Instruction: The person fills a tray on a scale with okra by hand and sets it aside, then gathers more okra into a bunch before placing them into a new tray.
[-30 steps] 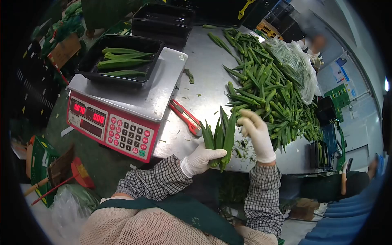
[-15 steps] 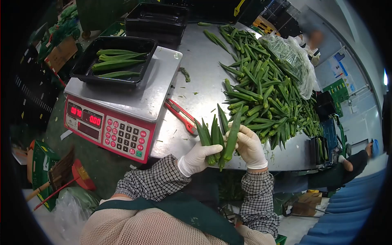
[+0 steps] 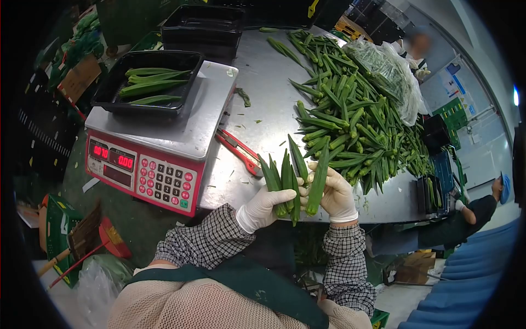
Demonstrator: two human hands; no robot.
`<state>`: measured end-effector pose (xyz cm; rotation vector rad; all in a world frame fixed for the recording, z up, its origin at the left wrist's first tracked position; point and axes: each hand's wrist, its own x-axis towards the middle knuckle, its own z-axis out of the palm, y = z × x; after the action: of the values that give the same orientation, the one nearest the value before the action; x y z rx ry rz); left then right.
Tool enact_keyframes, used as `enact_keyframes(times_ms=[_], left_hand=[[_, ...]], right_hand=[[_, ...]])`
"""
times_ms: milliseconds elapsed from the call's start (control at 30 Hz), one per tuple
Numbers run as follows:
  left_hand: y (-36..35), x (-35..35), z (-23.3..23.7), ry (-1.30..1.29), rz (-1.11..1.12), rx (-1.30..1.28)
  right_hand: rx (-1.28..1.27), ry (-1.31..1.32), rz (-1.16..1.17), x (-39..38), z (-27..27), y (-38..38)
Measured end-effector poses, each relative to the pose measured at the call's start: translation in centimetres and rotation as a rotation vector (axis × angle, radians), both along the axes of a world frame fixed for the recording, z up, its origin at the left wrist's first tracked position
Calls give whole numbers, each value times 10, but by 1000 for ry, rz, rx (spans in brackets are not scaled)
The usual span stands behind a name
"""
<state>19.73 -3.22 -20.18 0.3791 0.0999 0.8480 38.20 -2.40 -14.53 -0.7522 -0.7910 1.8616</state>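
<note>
Surface: steel table (image 3: pixel 263 98) is carrying a loose okra pile (image 3: pixel 350 120); I'm looking down on it from head height.
Left hand: I'm seeing the gloved left hand (image 3: pixel 262 207) wrapping tight round an okra bunch (image 3: pixel 285 178), stems down and tips fanning up, likely to line up the stem ends.
Right hand: gloved right hand (image 3: pixel 335 196) is pressing one okra pod (image 3: pixel 319 181) against the bunch's right side, fingers curling close on it.
Okra position: bunch is hovering over the table's near edge, between red box cutter (image 3: pixel 241 153) and pile.
Scale: red scale (image 3: pixel 164 137) is sitting left, bearing a black tray (image 3: pixel 104 96) with a few pods lying flat.
Behind: plastic bag (image 3: pixel 394 77) is slumping against the pile.
</note>
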Motion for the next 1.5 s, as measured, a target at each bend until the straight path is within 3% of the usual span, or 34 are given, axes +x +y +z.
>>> enact_keyframes(times_ms=[200,400,700,800,900,1033,1500], left_hand=[[0,0,2,16,6,5],[0,0,-3,37,-4,-23],[0,-1,-2,61,0,-26],[0,0,-1,57,9,-14],[1,0,7,47,18,44],[2,1,0,65,43,114],[-1,-2,8,86,30,16]], right_hand=[[10,17,23,1,-3,-1],[112,205,90,6,-13,1],[117,197,106,6,-16,4],[87,127,-24,-10,-2,-2],[-42,-339,-186,-19,13,-1],[120,-724,-215,-25,18,-8],[329,-773,-178,-45,28,-39]])
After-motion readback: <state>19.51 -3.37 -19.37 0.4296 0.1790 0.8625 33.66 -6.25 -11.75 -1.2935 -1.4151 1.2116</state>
